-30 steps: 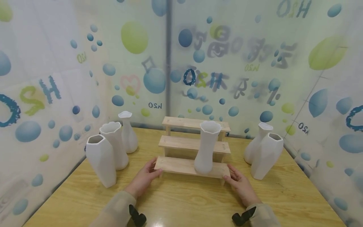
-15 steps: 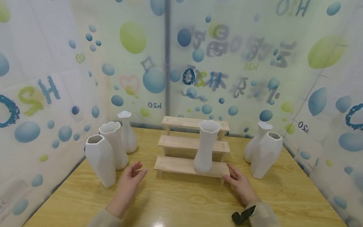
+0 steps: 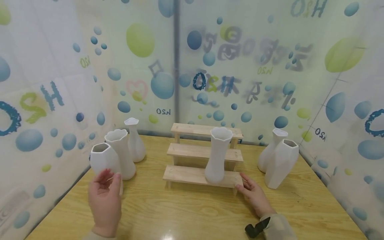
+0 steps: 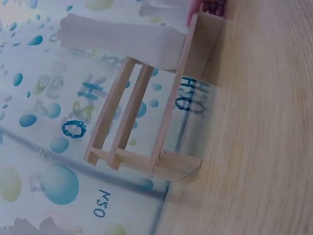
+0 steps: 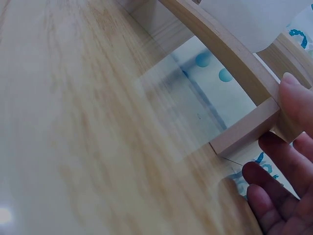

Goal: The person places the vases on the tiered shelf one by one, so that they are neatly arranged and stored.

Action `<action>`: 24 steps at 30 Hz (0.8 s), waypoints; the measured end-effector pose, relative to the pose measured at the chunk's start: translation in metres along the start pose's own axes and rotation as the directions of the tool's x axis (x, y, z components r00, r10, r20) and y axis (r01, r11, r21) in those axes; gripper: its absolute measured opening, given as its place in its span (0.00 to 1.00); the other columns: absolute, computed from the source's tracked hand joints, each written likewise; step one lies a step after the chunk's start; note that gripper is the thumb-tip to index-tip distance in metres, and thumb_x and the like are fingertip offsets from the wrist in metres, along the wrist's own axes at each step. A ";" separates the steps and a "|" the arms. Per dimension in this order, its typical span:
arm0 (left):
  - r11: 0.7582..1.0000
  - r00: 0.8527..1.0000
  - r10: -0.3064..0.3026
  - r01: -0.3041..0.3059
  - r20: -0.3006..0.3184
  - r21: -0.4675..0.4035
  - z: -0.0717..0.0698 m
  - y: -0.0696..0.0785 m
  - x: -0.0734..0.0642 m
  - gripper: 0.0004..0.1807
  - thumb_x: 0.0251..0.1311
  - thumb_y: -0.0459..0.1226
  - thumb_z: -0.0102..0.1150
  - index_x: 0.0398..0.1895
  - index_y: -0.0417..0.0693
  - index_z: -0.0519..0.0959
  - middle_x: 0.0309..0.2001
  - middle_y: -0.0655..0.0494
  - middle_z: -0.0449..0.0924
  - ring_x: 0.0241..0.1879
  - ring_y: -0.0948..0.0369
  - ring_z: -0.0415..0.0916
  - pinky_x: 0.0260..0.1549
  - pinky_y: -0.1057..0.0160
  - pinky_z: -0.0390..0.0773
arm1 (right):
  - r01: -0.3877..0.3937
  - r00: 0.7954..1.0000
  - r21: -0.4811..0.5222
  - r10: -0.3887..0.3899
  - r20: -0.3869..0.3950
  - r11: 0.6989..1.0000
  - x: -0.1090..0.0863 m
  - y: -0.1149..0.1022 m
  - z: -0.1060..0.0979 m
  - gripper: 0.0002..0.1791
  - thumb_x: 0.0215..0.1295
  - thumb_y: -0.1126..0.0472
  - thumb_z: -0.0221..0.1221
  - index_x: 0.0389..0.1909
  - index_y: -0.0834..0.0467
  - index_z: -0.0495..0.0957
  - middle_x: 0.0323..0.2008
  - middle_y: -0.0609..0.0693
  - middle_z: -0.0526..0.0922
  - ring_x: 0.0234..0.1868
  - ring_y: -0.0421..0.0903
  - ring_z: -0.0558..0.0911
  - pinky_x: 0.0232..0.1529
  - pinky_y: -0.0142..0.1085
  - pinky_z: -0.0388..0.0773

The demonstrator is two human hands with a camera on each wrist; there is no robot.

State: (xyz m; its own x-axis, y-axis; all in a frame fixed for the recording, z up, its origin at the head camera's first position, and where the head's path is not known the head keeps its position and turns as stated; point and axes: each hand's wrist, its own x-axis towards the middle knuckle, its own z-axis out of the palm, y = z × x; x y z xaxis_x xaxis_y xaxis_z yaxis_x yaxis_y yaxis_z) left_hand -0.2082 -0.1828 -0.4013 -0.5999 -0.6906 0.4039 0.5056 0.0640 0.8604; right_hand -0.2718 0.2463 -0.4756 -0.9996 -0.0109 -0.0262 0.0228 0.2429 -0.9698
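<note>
A three-step wooden display stand (image 3: 186, 172) stands mid-table, with a white scalloped-rim vase (image 3: 215, 163) upright on its lowest step, right of centre. My right hand (image 3: 255, 195) pinches the right end of that step; in the right wrist view the thumb (image 5: 296, 100) lies on the board and a finger reaches beneath it. My left hand (image 3: 105, 200) is raised in front of a white faceted vase (image 3: 103, 158) at the left, fingers loosely bent, holding nothing. It hides the lower part of that vase. The left wrist view shows the stand (image 4: 168, 112) sideways, away from the left hand.
Behind the left faceted vase stand another scalloped vase (image 3: 127, 160) and a narrow-necked vase (image 3: 136, 146). At the right are a second faceted vase (image 3: 282, 165) and a narrow-necked one (image 3: 268, 155). Printed curtains (image 3: 138, 100) enclose the wooden table (image 3: 192, 216).
My left hand has let go of the stand's left end and moved left to the front of the faceted vase. My right hand stays at the stand's right end.
</note>
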 end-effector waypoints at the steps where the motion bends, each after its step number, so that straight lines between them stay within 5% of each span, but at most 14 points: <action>1: 0.999 0.999 0.024 -0.026 -0.035 -0.040 0.000 0.001 0.002 0.18 0.59 0.23 0.59 0.52 0.37 0.71 0.46 0.50 0.71 0.45 0.61 0.70 0.45 0.74 0.69 | 0.001 1.000 0.002 -0.001 0.000 1.000 0.000 0.000 0.000 0.40 0.66 0.52 0.61 0.74 0.57 0.54 0.66 0.64 0.66 0.67 0.56 0.65 0.63 0.49 0.62; 3: 0.998 0.995 0.029 -0.034 -0.095 -0.049 -0.001 0.003 0.007 0.21 0.58 0.24 0.59 0.55 0.40 0.69 0.50 0.51 0.69 0.50 0.60 0.67 0.50 0.72 0.64 | 0.003 1.000 0.005 -0.003 0.001 1.000 0.000 0.000 0.000 0.40 0.66 0.52 0.61 0.74 0.57 0.54 0.66 0.64 0.66 0.67 0.56 0.64 0.63 0.48 0.61; 6: 0.996 0.991 -0.050 0.058 -0.127 0.064 -0.005 0.003 0.014 0.28 0.61 0.32 0.61 0.63 0.44 0.63 0.59 0.54 0.60 0.60 0.60 0.57 0.58 0.71 0.55 | 0.005 1.000 0.012 -0.005 0.004 1.000 0.000 0.000 0.000 0.40 0.66 0.52 0.61 0.74 0.58 0.54 0.66 0.64 0.66 0.68 0.56 0.64 0.64 0.48 0.61; 9: 0.971 0.977 -0.184 0.197 -0.107 0.137 -0.009 0.000 0.021 0.39 0.61 0.39 0.63 0.71 0.48 0.54 0.67 0.53 0.49 0.65 0.60 0.46 0.65 0.65 0.45 | 0.007 1.000 0.014 -0.007 0.002 1.000 0.000 0.000 0.000 0.40 0.66 0.52 0.61 0.74 0.58 0.54 0.66 0.65 0.66 0.67 0.56 0.65 0.63 0.48 0.61; 14: 0.936 0.940 -0.336 0.340 -0.061 0.091 -0.013 -0.011 0.030 0.49 0.58 0.40 0.66 0.76 0.55 0.44 0.73 0.54 0.37 0.70 0.62 0.34 0.70 0.56 0.35 | 0.005 1.000 0.020 -0.005 -0.005 1.000 0.001 0.000 0.001 0.39 0.66 0.53 0.61 0.73 0.57 0.55 0.65 0.65 0.67 0.66 0.56 0.66 0.63 0.48 0.62; 24: 0.939 0.941 -0.338 0.338 -0.009 0.061 -0.012 -0.031 0.041 0.43 0.54 0.31 0.68 0.72 0.51 0.57 0.67 0.54 0.55 0.67 0.56 0.50 0.67 0.51 0.53 | -0.006 1.000 0.015 0.006 -0.009 1.000 0.000 -0.001 0.001 0.39 0.66 0.53 0.61 0.74 0.56 0.55 0.66 0.65 0.66 0.67 0.57 0.65 0.64 0.50 0.61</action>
State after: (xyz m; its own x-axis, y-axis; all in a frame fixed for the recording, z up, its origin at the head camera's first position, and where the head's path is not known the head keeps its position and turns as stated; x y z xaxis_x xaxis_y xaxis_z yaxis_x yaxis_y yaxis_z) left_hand -0.2412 -0.2219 -0.4145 -0.7302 -0.6777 0.0867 0.2343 -0.1292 0.9636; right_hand -0.2713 0.2454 -0.4748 -0.9995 -0.0006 -0.0301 0.0292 0.2288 -0.9730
